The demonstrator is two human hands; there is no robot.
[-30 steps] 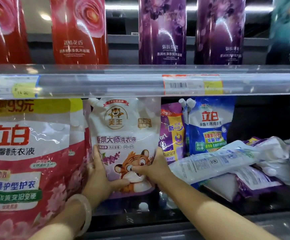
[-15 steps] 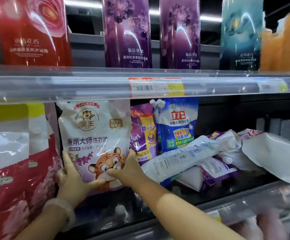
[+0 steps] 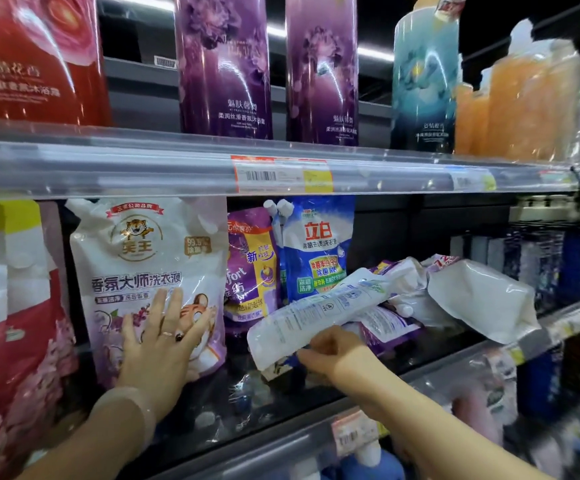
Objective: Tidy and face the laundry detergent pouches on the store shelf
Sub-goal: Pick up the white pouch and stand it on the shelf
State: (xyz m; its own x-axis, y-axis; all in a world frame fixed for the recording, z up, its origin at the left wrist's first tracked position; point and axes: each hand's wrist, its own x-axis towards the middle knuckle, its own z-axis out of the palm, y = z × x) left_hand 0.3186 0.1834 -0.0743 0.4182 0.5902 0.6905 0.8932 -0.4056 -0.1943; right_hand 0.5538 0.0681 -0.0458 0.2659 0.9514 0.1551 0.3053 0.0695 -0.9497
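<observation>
The left hand lies flat, fingers spread and straight, against the glossy front of the upright tiger-print pouch near the shelf's front edge. The right hand curls round the bottom end of a fallen white pouch, which lies slanted and back-side up across the crumpled pouches behind it. The film looks slick and the contents soft and saggy. It seems best to lift from the base, turn the printed face outward, and stand it beside the blue pouch.
</observation>
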